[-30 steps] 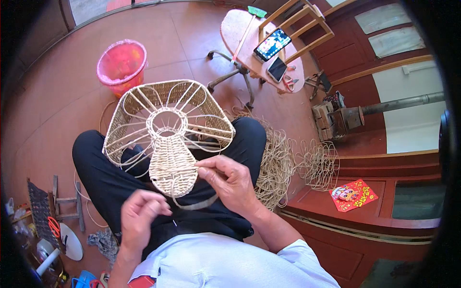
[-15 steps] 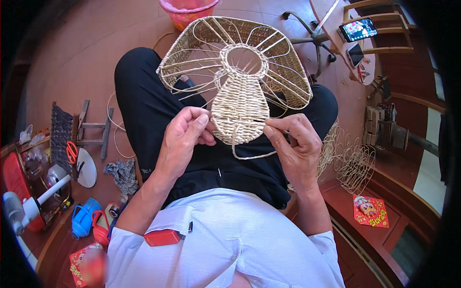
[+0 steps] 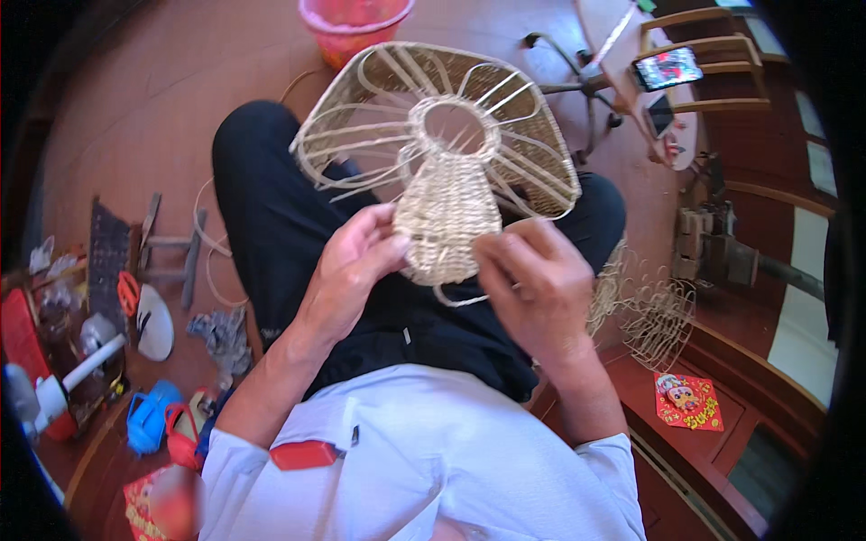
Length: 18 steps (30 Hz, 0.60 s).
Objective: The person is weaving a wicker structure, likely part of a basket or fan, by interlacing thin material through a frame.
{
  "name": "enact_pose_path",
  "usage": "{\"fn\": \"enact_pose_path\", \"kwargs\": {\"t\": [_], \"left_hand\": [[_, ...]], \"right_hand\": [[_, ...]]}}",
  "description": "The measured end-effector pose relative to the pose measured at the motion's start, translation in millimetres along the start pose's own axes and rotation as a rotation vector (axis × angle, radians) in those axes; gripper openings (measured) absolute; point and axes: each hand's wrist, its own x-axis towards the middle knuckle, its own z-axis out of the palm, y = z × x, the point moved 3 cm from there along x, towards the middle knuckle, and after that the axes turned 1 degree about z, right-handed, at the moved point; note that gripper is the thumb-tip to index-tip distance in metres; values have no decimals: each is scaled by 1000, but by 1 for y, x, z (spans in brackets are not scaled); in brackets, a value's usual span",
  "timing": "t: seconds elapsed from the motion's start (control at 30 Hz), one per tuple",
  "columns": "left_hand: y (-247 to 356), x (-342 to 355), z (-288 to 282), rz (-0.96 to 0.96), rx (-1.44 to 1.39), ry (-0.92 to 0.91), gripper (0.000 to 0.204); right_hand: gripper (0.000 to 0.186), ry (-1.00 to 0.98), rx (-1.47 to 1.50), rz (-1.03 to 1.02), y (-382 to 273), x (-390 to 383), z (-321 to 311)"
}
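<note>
A woven straw basket (image 3: 451,212) lies over my lap, with a rounded panel towards me, a woven ring above it and thin ribs fanning out to a deep woven wall (image 3: 541,135). My left hand (image 3: 361,257) is closed on the panel's left edge, thumb on top and fingers partly behind. My right hand (image 3: 537,270), slightly blurred, has its fingers bent and pressed together at the panel's right edge. What they pinch is hidden. A loop of straw cord (image 3: 465,302) hangs below the panel and runs behind my right hand.
Beyond the basket stands a pink tub (image 3: 356,22), with a wheeled chair base (image 3: 591,86) to its right. Loose coils of straw cord (image 3: 658,325) lie at right. On the left are a small wooden stool (image 3: 171,243), orange-handled scissors (image 3: 128,293), a grey cloth (image 3: 221,338) and a blue jug (image 3: 153,415).
My right hand has moved left over the panel's right edge, its fingers curling in more. The cord loop below has become smaller. My left hand keeps its grip, thumb slightly further over the panel.
</note>
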Motion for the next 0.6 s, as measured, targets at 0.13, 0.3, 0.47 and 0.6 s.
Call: {"fn": "enact_pose_path", "kwargs": {"t": [0.13, 0.3, 0.47, 0.6], "left_hand": [[3, -3, 6, -39, -112, 4, 57], [4, -9, 3, -62, -139, 71, 55], [4, -11, 6, -27, -190, 105, 53], [-1, -13, 3, -2, -186, 155, 57]], "right_hand": [[11, -37, 3, -10, -2, 1, 13], [10, -2, 54, 18, -4, -4, 24], [10, 18, 88, 30, -1, -4, 25], [10, 20, 115, 24, 1, -3, 27]]}}
